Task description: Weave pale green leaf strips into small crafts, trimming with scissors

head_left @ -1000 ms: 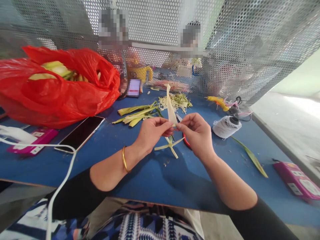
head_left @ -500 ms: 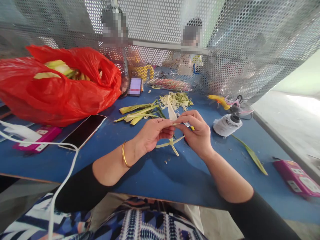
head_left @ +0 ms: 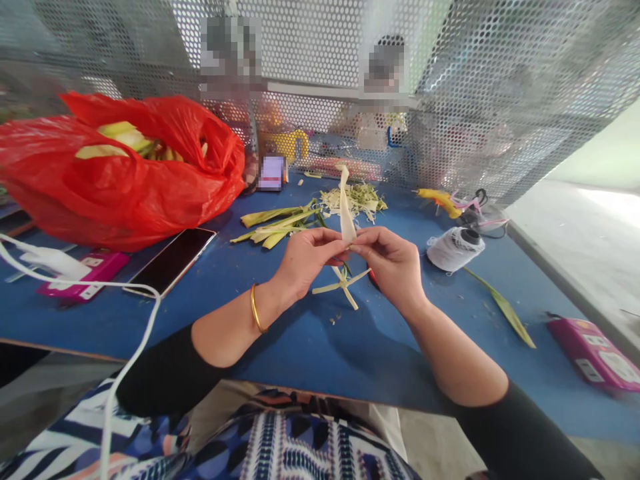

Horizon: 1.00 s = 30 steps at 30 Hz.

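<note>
My left hand [head_left: 313, 260] and my right hand [head_left: 393, 263] meet over the blue table, thumbs and fingers pinching the lower end of a pale leaf strip [head_left: 345, 210]. The strip stands upright above my fingertips, its tip bent over. Below my hands lies a small cross-shaped piece of leaf strips [head_left: 343, 285]. Behind them are a heap of leaf shreds [head_left: 363, 200] and several green-yellow leaf pieces [head_left: 277, 227]. Something red, partly hidden, shows beside my right hand.
At left stand a red plastic bag [head_left: 165, 177] of leaves, a phone [head_left: 173, 261] and a power strip [head_left: 83, 275] with a white cable. To the right are a thread spool [head_left: 453, 251], a yellow-handled tool [head_left: 443, 201], a long leaf [head_left: 503, 310] and another power strip [head_left: 595, 350]. A perforated metal screen [head_left: 320, 60] rises behind.
The pale strip now stands straighter and higher above my fingers. My right hand's fingers have closed down into a pinch near the left fingertips.
</note>
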Each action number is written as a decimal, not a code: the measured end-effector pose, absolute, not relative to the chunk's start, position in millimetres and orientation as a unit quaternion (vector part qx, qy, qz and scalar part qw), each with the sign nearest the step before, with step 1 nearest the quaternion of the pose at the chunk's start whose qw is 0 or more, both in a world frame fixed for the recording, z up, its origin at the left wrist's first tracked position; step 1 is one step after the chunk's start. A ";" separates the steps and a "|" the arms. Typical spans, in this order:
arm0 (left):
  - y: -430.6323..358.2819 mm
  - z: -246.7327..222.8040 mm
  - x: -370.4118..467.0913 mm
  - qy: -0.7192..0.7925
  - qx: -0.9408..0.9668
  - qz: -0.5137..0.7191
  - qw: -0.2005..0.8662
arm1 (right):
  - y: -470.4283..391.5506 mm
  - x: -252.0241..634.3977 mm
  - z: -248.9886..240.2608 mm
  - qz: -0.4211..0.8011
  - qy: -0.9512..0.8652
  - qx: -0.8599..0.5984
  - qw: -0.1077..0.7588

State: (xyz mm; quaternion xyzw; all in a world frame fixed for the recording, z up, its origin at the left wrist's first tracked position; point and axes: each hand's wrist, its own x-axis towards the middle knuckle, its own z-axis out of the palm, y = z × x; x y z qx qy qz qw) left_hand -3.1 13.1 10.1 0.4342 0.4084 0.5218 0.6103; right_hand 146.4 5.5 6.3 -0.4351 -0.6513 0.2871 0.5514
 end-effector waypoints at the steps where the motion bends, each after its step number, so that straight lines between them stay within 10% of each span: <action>1: 12.6 10.2 -2.6 0.411 0.436 0.524 0.605 | 5.6 146.4 6.5 0.288 -0.647 -0.440 0.552; 30: 14.3 12.1 -2.0 0.432 0.475 0.517 0.567 | 9.4 145.2 9.1 0.532 -0.491 -0.450 0.523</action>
